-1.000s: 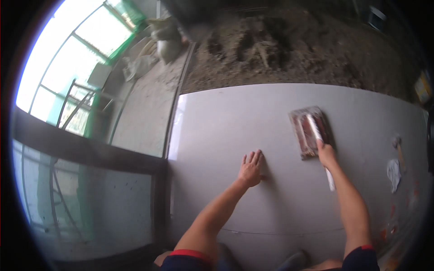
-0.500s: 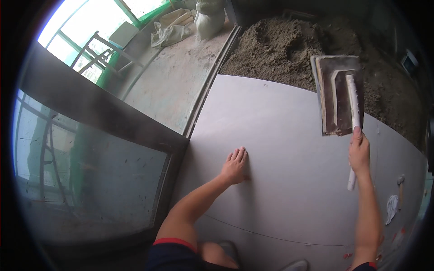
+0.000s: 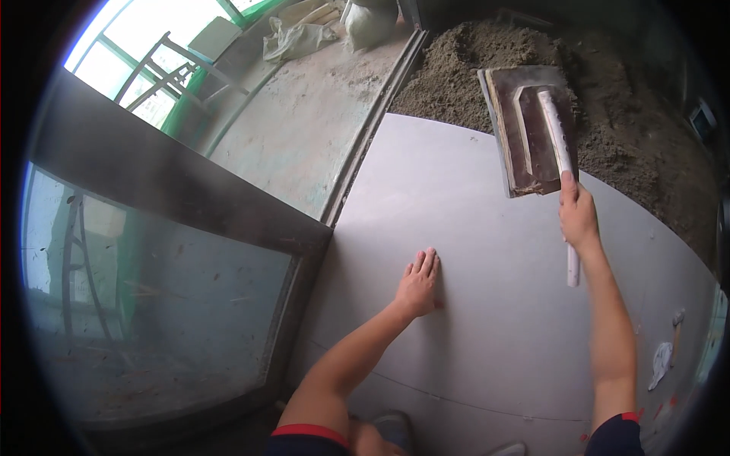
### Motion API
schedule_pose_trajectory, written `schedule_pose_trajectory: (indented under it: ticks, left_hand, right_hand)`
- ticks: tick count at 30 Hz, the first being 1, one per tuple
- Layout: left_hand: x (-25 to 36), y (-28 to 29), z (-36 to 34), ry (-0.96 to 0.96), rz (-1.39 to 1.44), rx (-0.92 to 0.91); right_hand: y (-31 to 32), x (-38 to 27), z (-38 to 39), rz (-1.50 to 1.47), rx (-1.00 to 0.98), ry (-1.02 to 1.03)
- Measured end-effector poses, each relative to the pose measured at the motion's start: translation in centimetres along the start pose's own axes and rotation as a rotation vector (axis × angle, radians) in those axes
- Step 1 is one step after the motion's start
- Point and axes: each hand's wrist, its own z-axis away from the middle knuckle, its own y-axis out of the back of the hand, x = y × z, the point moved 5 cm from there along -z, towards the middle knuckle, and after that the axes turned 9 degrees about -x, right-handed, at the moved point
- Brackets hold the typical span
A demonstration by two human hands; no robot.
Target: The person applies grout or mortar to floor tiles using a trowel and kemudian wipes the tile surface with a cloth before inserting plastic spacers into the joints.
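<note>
My right hand (image 3: 580,216) is wrapped round the long pale handle of a plastering float (image 3: 521,140), a broad brown rectangular board with a worn, layered edge. The float is held up above the far edge of the light grey floor tiles (image 3: 494,251), partly in front of a heap of grey-brown sandy mortar (image 3: 468,72). My left hand (image 3: 419,285) rests on the tile with its fingers stretched out and leans there, holding nothing.
A dark-framed glass door (image 3: 167,304) stands close on the left. Beyond it lies a dusty floor strip (image 3: 304,129) with sacks (image 3: 372,23) and a stepladder (image 3: 171,68). A hammer (image 3: 677,327) and a white cloth (image 3: 660,363) lie at the right.
My right hand has moved the float left and slightly farther away over the tile's far edge. My left hand stays on the tile, while the whole view has shifted a little.
</note>
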Motion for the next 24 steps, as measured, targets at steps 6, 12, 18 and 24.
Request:
schedule_pose_trajectory:
  ticks: [6,12,18,24]
  left_hand:
    - [-0.1,1.2,-1.1,-0.021,-0.013,0.125]
    - [-2.8,-1.3,-1.1,-0.085,0.221,0.294]
    - [-10.5,-1.1,0.2,0.329,0.367,0.494]
    - [-9.8,-1.0,0.9,0.398,0.358,0.540]
  right_hand:
    - [-7.9,14.9,0.5,0.594,0.023,-0.095]
    - [-9.9,15.2,5.5,0.184,-0.285,-0.375]
    - [-7.7,12.5,5.3,0.119,-0.419,-0.462]
    - [-4.8,1.6,1.5,-0.107,-0.399,-0.546]
